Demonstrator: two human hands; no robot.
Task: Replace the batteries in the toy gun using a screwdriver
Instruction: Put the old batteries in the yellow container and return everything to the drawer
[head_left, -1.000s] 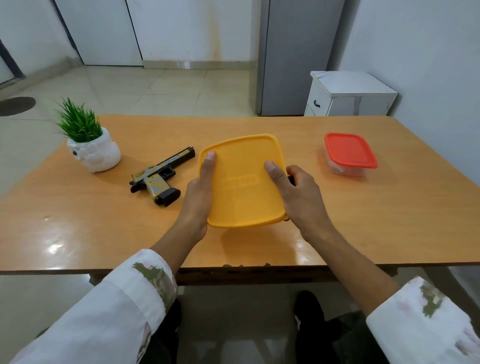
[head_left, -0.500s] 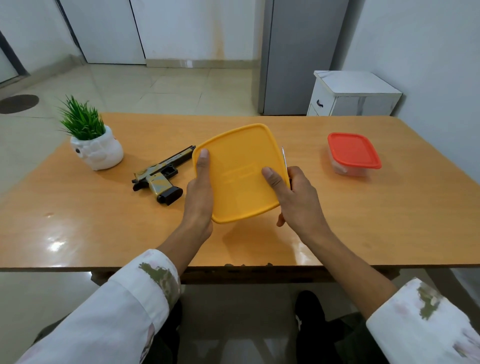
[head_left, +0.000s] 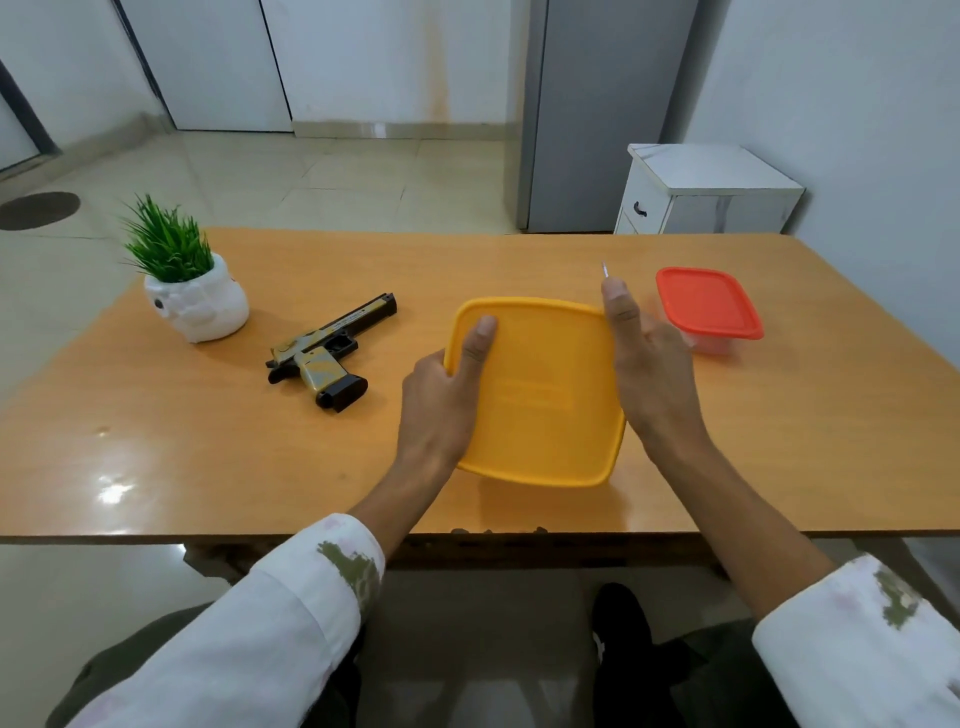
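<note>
The black and tan toy gun (head_left: 327, 358) lies on its side on the wooden table (head_left: 156, 415), left of my hands. My left hand (head_left: 441, 400) grips the left edge of a yellow square lid (head_left: 545, 395), thumb on top. My right hand (head_left: 649, 374) lies along the lid's right edge and holds a thin screwdriver (head_left: 604, 268). Only its metal tip shows, sticking out past my thumb and pointing away from me. Whatever is under the lid is hidden.
A small clear container with a red lid (head_left: 709, 309) stands right of my right hand. A white pot with a green plant (head_left: 192, 301) stands at the far left. Beyond the table are a white cabinet (head_left: 706, 197) and a grey upright unit (head_left: 597, 114).
The yellow lid has tipped from tilted up toward me to nearly flat. My right hand has slid up along its right edge, and the screwdriver tip now shows above my thumb.
</note>
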